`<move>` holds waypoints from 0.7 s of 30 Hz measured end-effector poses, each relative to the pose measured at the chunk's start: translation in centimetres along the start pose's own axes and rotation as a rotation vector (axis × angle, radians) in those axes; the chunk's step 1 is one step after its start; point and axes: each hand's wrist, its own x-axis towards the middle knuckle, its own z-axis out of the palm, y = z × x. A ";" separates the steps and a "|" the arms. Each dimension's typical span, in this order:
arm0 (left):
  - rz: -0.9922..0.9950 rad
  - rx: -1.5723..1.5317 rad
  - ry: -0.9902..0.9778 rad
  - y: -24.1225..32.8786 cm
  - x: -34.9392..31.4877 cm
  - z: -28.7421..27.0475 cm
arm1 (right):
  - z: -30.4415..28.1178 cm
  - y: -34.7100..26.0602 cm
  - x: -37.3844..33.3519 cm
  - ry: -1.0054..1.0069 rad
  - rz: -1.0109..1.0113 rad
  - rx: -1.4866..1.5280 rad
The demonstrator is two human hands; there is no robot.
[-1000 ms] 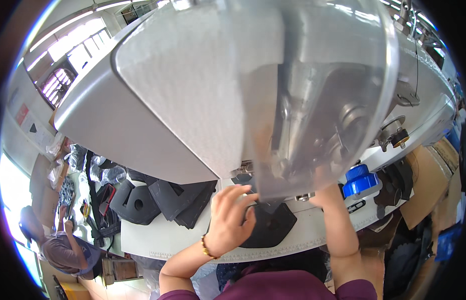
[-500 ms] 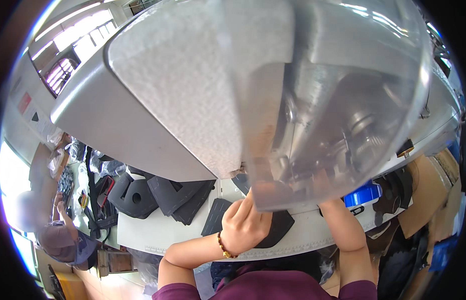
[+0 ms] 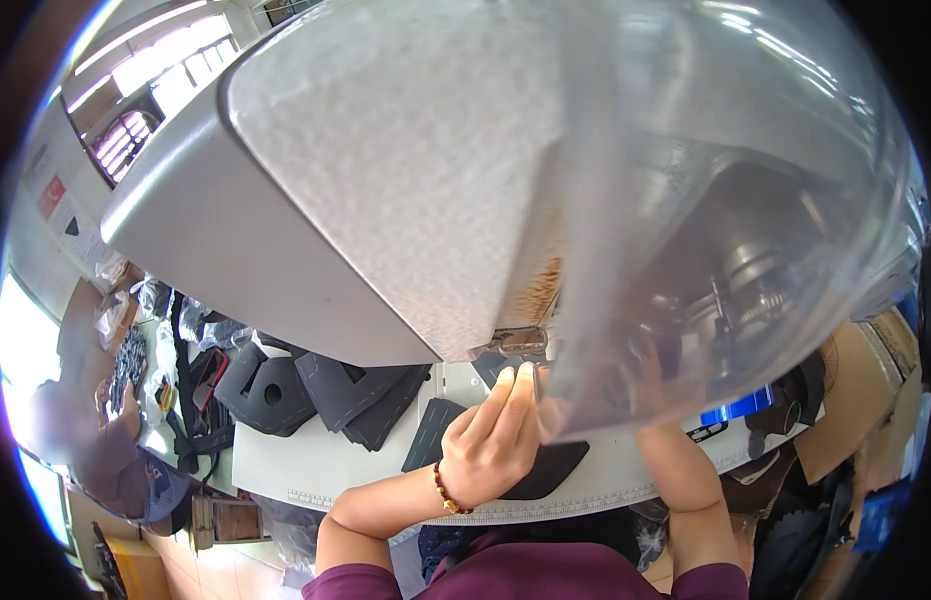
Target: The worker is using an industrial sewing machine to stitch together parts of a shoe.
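A large pale grey sewing machine head (image 3: 365,180) fills the upper view, with a clear curved plastic shield (image 3: 745,330) at its right side. Below it, my left hand (image 3: 490,445) has its fingers stretched forward and close together, tips beside the shield's lower left edge; its thumb is hidden. A dark flat panel (image 3: 553,470) lies under and beside this hand. My right hand (image 3: 653,400) reaches behind the shield, where its fingers are blurred. Another dark strip-like piece (image 3: 432,432) lies just left of my left hand.
Black cut panels (image 3: 350,390) with stitch lines overlap on the white table (image 3: 285,470) at left. A blue object (image 3: 737,405) sits right of my right hand, near cardboard (image 3: 840,400). At far left a person (image 3: 120,450) works beside bagged items.
The machine head and shield sit further right in the picture, uncovering more of my left fingertips. My left fingers look straighter. The person at left has shifted slightly.
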 end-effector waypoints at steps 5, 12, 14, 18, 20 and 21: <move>0.009 -0.008 0.003 -0.6 -0.1 0.0 | -0.4 -0.9 0.0 -0.010 -0.037 -0.004; 0.033 -0.117 -0.003 -1.6 -0.1 0.1 | 0.2 -2.0 -0.6 0.103 0.077 -0.071; 0.031 -0.132 0.009 -1.8 -0.2 0.2 | 0.5 -2.1 -1.0 0.102 0.087 -0.062; -0.012 -0.216 0.039 -2.3 -0.4 0.4 | 1.0 -2.0 -2.1 0.099 0.123 -0.025; -0.040 -0.265 0.036 -2.5 -0.4 0.3 | 1.3 -1.8 -2.7 0.098 0.142 -0.008; -0.072 -0.294 0.030 -2.5 -0.3 0.2 | 1.4 -1.7 -2.9 0.098 0.151 -0.001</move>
